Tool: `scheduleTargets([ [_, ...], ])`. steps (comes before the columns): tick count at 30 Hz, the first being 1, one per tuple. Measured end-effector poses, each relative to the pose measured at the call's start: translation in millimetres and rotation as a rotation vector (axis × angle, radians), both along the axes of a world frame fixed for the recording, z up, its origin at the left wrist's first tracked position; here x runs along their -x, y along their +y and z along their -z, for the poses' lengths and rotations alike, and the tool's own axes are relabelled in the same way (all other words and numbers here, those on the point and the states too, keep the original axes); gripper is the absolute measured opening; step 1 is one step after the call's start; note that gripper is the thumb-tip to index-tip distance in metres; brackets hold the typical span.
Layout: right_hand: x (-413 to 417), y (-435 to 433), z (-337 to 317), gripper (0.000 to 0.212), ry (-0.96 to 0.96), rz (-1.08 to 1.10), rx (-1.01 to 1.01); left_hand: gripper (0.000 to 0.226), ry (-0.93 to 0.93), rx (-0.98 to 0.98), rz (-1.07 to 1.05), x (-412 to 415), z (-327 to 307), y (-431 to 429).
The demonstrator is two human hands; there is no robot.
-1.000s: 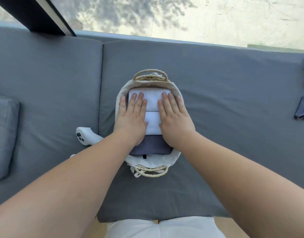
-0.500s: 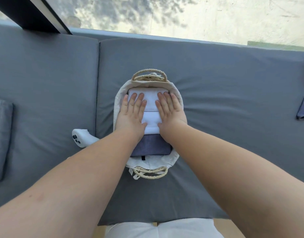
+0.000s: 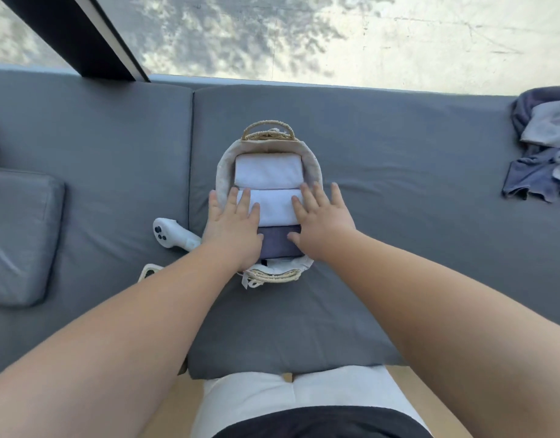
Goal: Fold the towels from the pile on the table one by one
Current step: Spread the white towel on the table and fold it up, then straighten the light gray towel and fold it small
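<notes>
Lying flat over the folded towels (image 3: 267,184) in the basket (image 3: 222,172): my left hand (image 3: 233,229) and right hand (image 3: 324,224), fingers straight, grasping nothing. Unfolded pile (image 3: 547,147) sits well apart at the far right of the cushion (image 3: 398,184), long axis running away from me; my right hand is nearer, so likely reaches first.

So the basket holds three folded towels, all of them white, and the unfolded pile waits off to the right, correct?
Not all white. In the head view the basket holds three folded towels: the far towel and the middle towel are white, but the near towel is dark blue. The unfolded pile does wait off to the right.
</notes>
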State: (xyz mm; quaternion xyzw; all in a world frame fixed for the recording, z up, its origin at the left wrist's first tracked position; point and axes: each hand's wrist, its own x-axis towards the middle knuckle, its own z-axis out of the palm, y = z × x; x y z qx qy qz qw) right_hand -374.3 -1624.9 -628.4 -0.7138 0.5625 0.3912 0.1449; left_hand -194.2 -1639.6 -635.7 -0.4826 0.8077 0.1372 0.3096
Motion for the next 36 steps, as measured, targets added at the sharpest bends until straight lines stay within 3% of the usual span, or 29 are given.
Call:
scheduleTargets([
  [6,18,70,-56,0.072,-0.226,0.329,0.057,0.044,0.299,0.027,-0.088,-19,-46,49],
  [9,34,104,-81,0.073,-0.267,0.500,0.127,0.046,0.296,0.047,-0.074,-5,-64,73],
  [17,121,200,-118,0.075,-0.247,0.619,0.298,0.058,0.292,0.111,-0.051,80,-125,135],
  [30,390,432,-130,0.072,-0.356,0.858,0.329,0.067,0.229,0.156,-0.002,339,-140,311],
  [36,495,476,-147,0.072,-0.345,0.941,0.346,0.064,0.303,0.138,0.030,446,-159,346],
])
